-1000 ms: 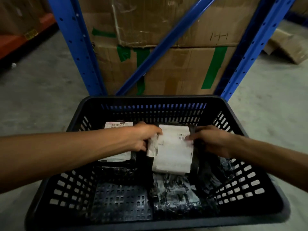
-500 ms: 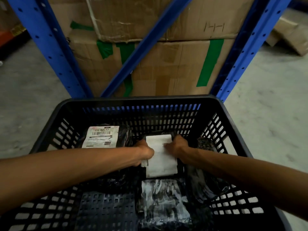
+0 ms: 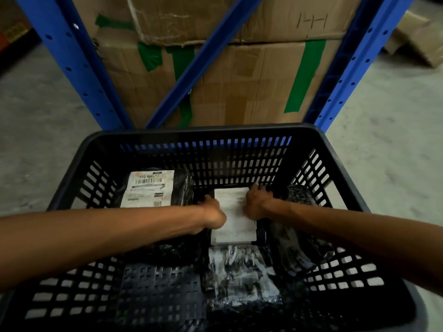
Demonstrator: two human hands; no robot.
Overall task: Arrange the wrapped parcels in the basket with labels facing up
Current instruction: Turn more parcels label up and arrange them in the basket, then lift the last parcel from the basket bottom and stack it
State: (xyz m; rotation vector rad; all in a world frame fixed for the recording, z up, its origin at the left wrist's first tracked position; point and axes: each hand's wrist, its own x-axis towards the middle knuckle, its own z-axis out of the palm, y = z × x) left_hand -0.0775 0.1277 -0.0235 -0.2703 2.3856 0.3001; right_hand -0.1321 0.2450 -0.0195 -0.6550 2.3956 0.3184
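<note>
A black slatted basket (image 3: 211,133) holds several parcels wrapped in black plastic. In the middle lies a parcel with a white label (image 3: 233,221) facing up; my left hand (image 3: 212,213) grips its left edge and my right hand (image 3: 257,203) presses on its right side. A second parcel with a barcode label (image 3: 148,189) facing up lies at the back left. A glossy black parcel (image 3: 239,271) with no label showing lies in front of the middle one. Another black parcel (image 3: 299,240) leans along the right wall.
Behind the basket stand blue steel rack posts (image 3: 72,68) with a diagonal brace, and stacked cardboard boxes (image 3: 239,80) patched with green tape. Grey concrete floor (image 3: 383,140) lies on both sides. More cardboard (image 3: 417,41) lies at the far right.
Both hands have carried the white-labelled parcel down and toward the back middle of the basket, where it now lies flat. The barcode-labelled parcel at the left has come fully into view.
</note>
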